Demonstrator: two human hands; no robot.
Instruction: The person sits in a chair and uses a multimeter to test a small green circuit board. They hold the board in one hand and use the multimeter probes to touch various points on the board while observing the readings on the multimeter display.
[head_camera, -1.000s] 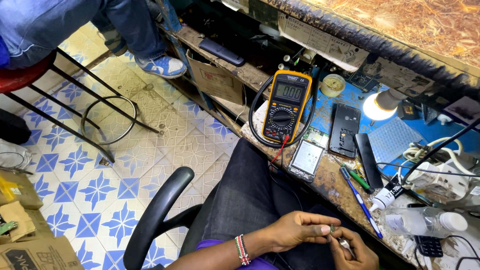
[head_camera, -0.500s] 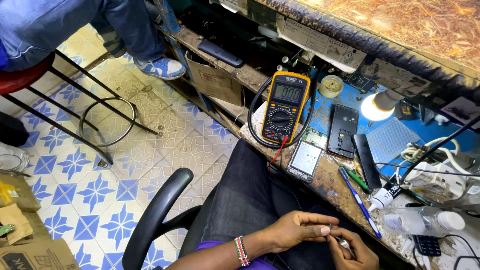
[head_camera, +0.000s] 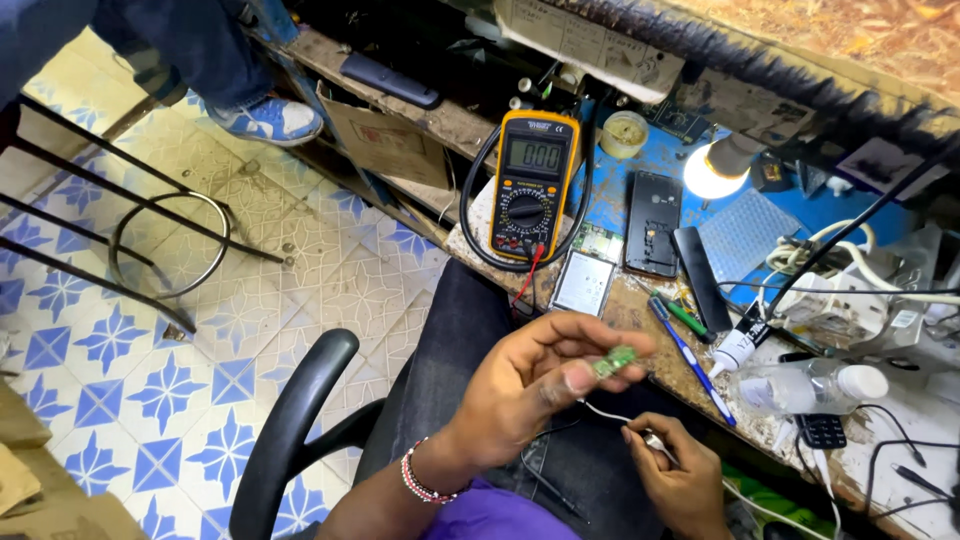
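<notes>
1. At the near left, the black curved plastic armrest (head_camera: 290, 420) of your chair stands over the blue-and-white star-patterned floor tiles (head_camera: 150, 400); it sits higher in view than a second ago.
2. Your left hand (head_camera: 540, 385), beaded band at the wrist, has risen from your lap. Its thumb and fingertips are pinched together on a small green circuit board (head_camera: 613, 361), held up just before the near edge of the bench.
3. Far of that hand, the yellow-and-black digital multimeter (head_camera: 533, 185) lies on the bench as before, its red and black leads looped around it.
4. Just right of the meter lie a small silver-backed phone screen (head_camera: 584, 283) and a black opened phone body (head_camera: 652, 222).
5. Your right hand (head_camera: 680, 470) remains low and near, right of the left one and well apart from it now. Its fingers are closed on the plug end of a thin white cable (head_camera: 655, 440).
6. Farther right, a blue pen (head_camera: 690, 358) and a clear plastic bottle (head_camera: 800, 385) lie on the bench.
</notes>
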